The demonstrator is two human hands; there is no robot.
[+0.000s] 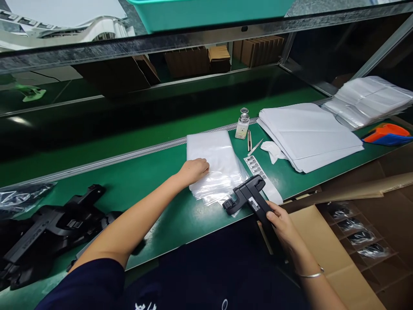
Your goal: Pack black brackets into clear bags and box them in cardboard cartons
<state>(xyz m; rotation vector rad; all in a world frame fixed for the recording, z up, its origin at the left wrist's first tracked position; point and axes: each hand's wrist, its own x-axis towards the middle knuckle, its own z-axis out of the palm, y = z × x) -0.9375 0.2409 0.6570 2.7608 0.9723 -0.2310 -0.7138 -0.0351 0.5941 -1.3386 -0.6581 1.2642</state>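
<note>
My right hand (280, 220) grips the handle end of a black T-shaped plastic bracket (250, 196), which has a small label on its stem and a knob at its left end. The bracket is held over the front of the bench, beside a stack of clear plastic bags (214, 148). At the left edge of that stack, my left hand (194, 171) has its fingers curled closed on the bag plastic. Its fingertips are partly hidden. Several similar black plastic parts (48, 232) lie in a pile on the left of the bench.
A strip of labels (258, 170), tweezers (256, 147), a pump bottle (242, 124) and crumpled tissue (272, 150) lie right of the bags. Beyond are white sheets (309, 133). A divided cardboard box (322, 245) stands below right. A shelf (200, 38) with a teal bin (209, 15) hangs overhead.
</note>
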